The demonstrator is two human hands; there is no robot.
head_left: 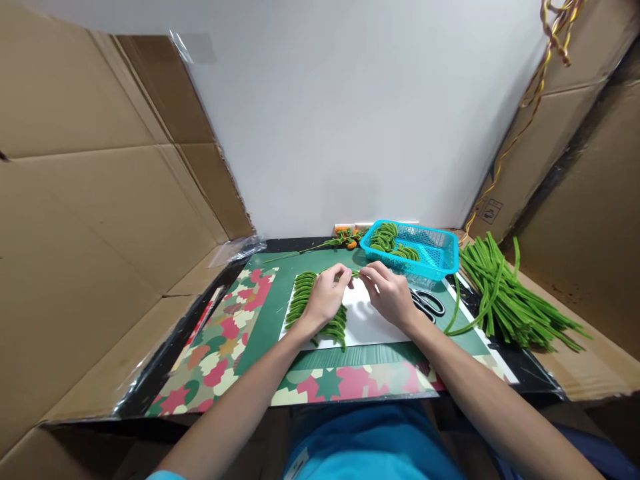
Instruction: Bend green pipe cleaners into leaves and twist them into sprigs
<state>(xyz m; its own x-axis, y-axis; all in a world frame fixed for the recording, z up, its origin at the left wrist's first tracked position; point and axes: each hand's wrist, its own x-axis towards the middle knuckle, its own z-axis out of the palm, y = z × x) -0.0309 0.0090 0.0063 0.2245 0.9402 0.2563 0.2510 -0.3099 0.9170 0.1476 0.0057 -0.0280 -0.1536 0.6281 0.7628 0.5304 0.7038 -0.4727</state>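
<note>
Above a white sheet (370, 322), my left hand (327, 291) and my right hand (387, 291) face each other with a small gap between. Their fingertips pinch a short green fuzzy piece (355, 273), mostly hidden by the fingers. Several curved green fuzzy pieces (301, 300) lie in rows on the sheet's left part, some below my left hand. Black-handled scissors (427, 305) rest just right of my right hand, partly covered by it.
A blue basket (445, 257) holding curved green pieces stands at the back right. Right of it lies a bundle of long green stems (520, 300). Orange and green sprigs (350, 238) lie at the back. Cardboard walls (90, 200) flank the table; twisted wire (537, 87) hangs at right.
</note>
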